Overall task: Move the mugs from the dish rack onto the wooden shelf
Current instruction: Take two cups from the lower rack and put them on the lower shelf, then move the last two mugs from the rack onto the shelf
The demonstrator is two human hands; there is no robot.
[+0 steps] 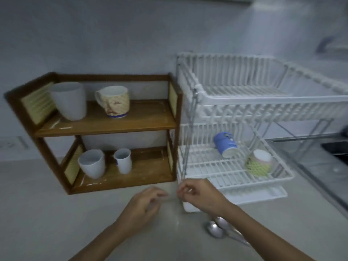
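Blue ceramic mug and green patterned mug sit in the white wire dish rack; left hand and right hand hover empty, fingers loosely curled.

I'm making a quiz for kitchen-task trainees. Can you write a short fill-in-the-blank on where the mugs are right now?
1. The wooden shelf already holds ____ mugs.
2. The blue mug lies on the dish rack's ____ tier.
3. Mugs left in the rack number ____.
4. Both hands, left hand and right hand, hold ____.

Missing words: four; lower; two; nothing
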